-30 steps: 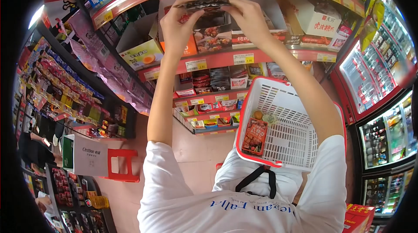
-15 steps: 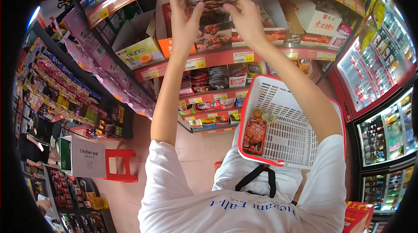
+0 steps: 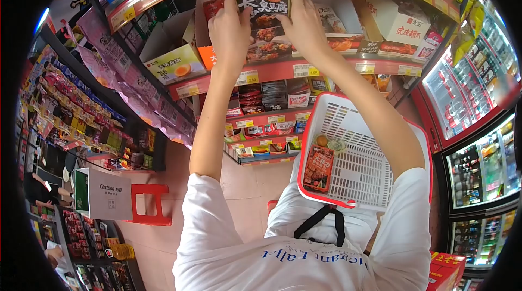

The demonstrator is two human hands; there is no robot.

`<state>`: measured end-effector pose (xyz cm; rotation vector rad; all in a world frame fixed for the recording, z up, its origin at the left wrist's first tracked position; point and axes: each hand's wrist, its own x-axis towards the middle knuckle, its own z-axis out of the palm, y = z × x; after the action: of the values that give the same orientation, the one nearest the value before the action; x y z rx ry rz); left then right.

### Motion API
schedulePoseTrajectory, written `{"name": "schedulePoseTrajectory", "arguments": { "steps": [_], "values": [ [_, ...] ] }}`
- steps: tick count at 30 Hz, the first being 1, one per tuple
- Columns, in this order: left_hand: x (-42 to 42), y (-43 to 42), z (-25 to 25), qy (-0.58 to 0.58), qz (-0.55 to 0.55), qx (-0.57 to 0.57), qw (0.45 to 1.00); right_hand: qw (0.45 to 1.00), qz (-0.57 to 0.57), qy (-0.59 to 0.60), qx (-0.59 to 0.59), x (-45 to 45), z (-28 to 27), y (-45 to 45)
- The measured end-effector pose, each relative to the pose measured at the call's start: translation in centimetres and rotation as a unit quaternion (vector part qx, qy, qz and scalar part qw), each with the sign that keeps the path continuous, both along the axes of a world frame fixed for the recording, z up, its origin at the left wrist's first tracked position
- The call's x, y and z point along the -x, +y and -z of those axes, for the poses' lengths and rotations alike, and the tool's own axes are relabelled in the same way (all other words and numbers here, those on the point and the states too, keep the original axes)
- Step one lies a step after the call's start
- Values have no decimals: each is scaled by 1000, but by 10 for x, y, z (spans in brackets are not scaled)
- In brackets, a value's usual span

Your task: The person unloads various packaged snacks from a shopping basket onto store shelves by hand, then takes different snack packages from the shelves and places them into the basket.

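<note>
At least two black packets [image 3: 268, 6] show between one left hand [image 3: 230, 34] and one right hand [image 3: 302, 29]. Below the right hand is one basket [image 3: 361, 174] with one red packet [image 3: 318, 168] inside; left of the left hand are one yellow box [image 3: 176, 68], one carton [image 3: 112, 196] and one stool [image 3: 152, 188]

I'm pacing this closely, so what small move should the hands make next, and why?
Probably ease the black packets slightly down at the display box: the left hand and right hand hold them at opposite sides, and they show just above its printed front. Whether their bottoms already rest inside is hidden, so go gently.
</note>
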<state>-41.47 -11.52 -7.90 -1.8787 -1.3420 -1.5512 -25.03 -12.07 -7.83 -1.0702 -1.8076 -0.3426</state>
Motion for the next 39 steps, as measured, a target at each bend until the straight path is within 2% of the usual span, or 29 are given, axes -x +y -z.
{"name": "schedulePoseTrajectory", "arguments": {
  "steps": [1, 3, 5, 7, 11, 12, 14, 17, 20, 24, 28, 30, 31, 32, 34, 35, 36, 38, 39],
  "values": [
    [0, 0, 0, 0, 0, 0, 1000, 998, -33, 29, -39, -1, 0, 0],
    [0, 1, -1, 95, -100, -75, 988, 993, -65, 58, -77, -4, 1, 1],
    [-1, 1, -4, 59, -87, -35, 994, 995, -13, 25, -98, -7, 1, -3],
    [-1, 0, -8, 26, -61, 12, 998, 994, -17, 17, -109, -10, 0, -7],
    [-3, 11, -11, 33, -88, -33, 995, 991, -25, -36, -128, -15, 3, -7],
    [-1, 15, -13, 60, -73, -45, 994, 991, -26, -36, -128, -17, 5, -7],
    [0, 21, -15, 88, -57, -58, 993, 991, -3, -109, -76, -20, 9, -7],
    [-2, 24, -13, 207, -28, -66, 976, 992, -51, -71, -96, -26, 12, -8],
    [0, 30, -6, 224, -43, -7, 974, 989, -61, -58, -122, -35, 17, -20],
    [0, 28, -5, 222, -25, -25, 974, 990, -92, -58, -89, -57, 24, -51],
    [-18, 2, -17, 144, 62, -33, 987, 984, -116, -92, -104, -90, 35, -88],
    [-34, -24, -15, 39, 174, -106, 978, 978, -143, -119, -96, -114, 44, -104],
    [-43, -34, -10, 53, 181, -133, 973, 980, -139, -109, -94, -124, 51, -113],
    [-54, -53, -7, 56, 240, -124, 961, 981, -134, -109, -86, -133, 60, -119],
    [-77, -75, 9, 132, 322, -156, 924, 992, -122, -36, 16, -149, 88, -129],
    [-92, -86, 21, 151, 368, -124, 909, 990, -116, 12, 81, -155, 107, -134],
    [-110, -97, 35, 169, 412, -92, 891, 990, -112, 13, 87, -161, 133, -137],
    [-147, -115, 57, 228, 464, 11, 856, 960, -9, 27, 279, -174, 203, -142],
    [-166, -120, 69, 279, 483, 78, 826, 911, -34, 26, 411, -187, 250, -141]
  ]
}}
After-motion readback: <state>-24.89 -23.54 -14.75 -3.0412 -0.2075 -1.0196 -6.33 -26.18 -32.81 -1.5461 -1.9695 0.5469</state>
